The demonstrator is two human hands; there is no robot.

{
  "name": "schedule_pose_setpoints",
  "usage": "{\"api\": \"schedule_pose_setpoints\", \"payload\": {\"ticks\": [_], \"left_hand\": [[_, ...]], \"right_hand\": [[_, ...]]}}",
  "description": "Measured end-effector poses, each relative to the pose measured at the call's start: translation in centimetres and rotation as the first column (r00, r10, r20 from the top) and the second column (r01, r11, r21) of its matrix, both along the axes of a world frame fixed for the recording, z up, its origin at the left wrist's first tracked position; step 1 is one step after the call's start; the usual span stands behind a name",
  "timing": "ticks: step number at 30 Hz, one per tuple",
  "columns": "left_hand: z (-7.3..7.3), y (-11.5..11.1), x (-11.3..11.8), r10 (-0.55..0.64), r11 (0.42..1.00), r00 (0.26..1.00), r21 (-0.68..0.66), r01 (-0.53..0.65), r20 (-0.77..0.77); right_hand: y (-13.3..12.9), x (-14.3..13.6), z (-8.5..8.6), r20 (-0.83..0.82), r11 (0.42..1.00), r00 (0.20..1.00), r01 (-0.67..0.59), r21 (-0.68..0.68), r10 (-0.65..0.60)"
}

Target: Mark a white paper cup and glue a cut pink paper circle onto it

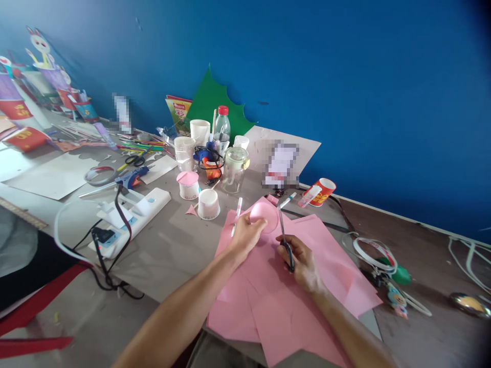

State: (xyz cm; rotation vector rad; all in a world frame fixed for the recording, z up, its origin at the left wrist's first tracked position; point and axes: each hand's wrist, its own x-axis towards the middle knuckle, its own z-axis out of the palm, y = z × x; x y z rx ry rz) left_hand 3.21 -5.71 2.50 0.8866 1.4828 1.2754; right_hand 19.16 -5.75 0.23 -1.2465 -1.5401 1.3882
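Observation:
My left hand pinches a round pink piece, pale and disc-shaped, by its lower left edge. In my right hand is a pair of scissors with black handles, its blades pointing up along the right side of the disc. Whether the blades touch the disc I cannot tell. Under both hands lie several overlapping sheets of pink paper. A white marker rests just behind my left hand, and another marker with a teal end lies beyond the scissors.
Behind stand a white paper cup, one with a pink top, a glass jar and a bottle. At left are a power strip with trailing cords and a glue gun. A red cup lies tipped at right.

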Motion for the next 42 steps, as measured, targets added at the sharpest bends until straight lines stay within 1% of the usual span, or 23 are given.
{"api": "schedule_pose_setpoints", "payload": {"ticks": [4,8,11,18,22,31,37,42], "left_hand": [[-0.10,-0.03,0.04,-0.004,1.000,1.000,0.000,0.004,0.014],[-0.17,0.01,0.10,-0.018,1.000,1.000,0.012,0.018,0.002],[-0.09,0.00,0.09,-0.015,1.000,1.000,-0.004,0.015,-0.014],[0.06,-0.06,0.02,-0.022,1.000,0.999,-0.023,0.021,-0.036],[0.13,0.01,0.01,-0.008,0.999,0.999,-0.037,0.006,-0.034],[-0.05,0.04,0.04,-0.008,1.000,0.999,-0.010,0.008,-0.044],[0.04,0.03,0.00,-0.015,1.000,1.000,0.024,0.015,-0.015],[-0.49,-0.01,0.09,0.016,0.999,0.998,0.033,-0.018,0.056]], "right_hand": [[0.04,-0.12,0.12,-0.018,1.000,1.000,-0.008,-0.011,0.007],[0.04,-0.16,0.32,-0.019,1.000,1.000,-0.010,-0.017,0.009],[0.03,-0.10,0.38,-0.017,1.000,1.000,-0.017,-0.014,0.016],[0.09,0.03,-0.12,-0.014,1.000,1.000,-0.018,-0.014,0.018],[0.08,-0.02,-0.07,-0.017,1.000,1.000,-0.020,-0.003,0.020],[0.06,-0.21,0.35,-0.018,1.000,1.000,-0.024,0.015,0.025],[0.05,-0.26,0.16,-0.016,1.000,1.000,-0.024,0.000,0.024],[0.01,-0.12,0.17,-0.047,1.000,0.999,-0.021,-0.001,0.021]]}}
